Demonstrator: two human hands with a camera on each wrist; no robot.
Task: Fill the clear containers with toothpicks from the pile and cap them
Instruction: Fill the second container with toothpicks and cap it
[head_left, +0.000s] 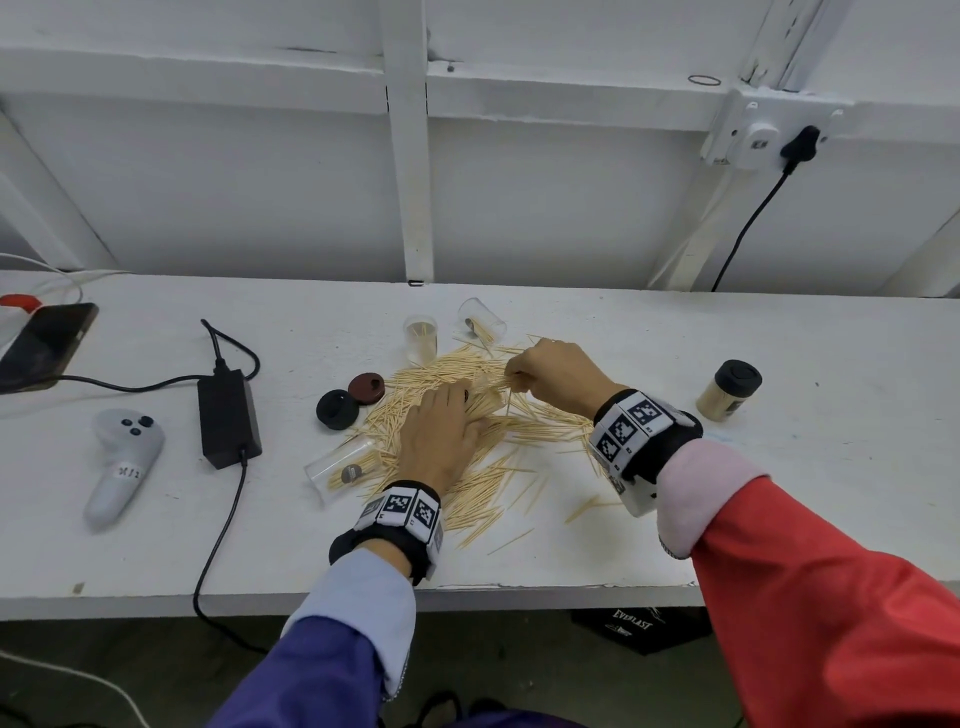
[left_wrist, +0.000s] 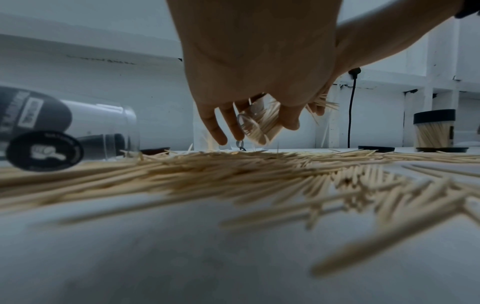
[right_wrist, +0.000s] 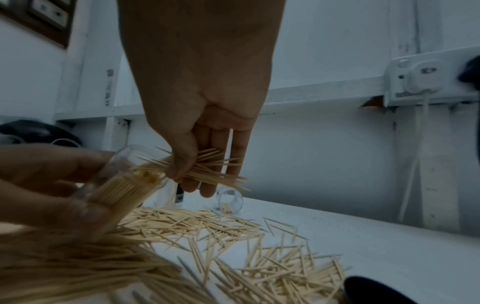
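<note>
A loose pile of toothpicks (head_left: 467, 415) covers the middle of the white table (head_left: 675, 519). Over it my left hand (head_left: 457, 402) grips a clear container (right_wrist: 124, 185), tilted and packed with toothpicks. My right hand (head_left: 519, 376) pinches a bundle of toothpicks (right_wrist: 207, 166) at that container's mouth. Behind the pile one clear container (head_left: 421, 338) stands upright and another (head_left: 480, 322) lies on its side. A third clear container (head_left: 343, 470) lies left of my left hand. A black cap (head_left: 337, 409) and a dark red cap (head_left: 366, 388) rest beside the pile.
A full container with a black cap (head_left: 730, 389) stands at the right. On the left lie a power adapter (head_left: 228, 418) with its cable, a white controller (head_left: 124, 462) and a phone (head_left: 47, 345). The table's front edge (head_left: 519, 592) runs just behind my wrists.
</note>
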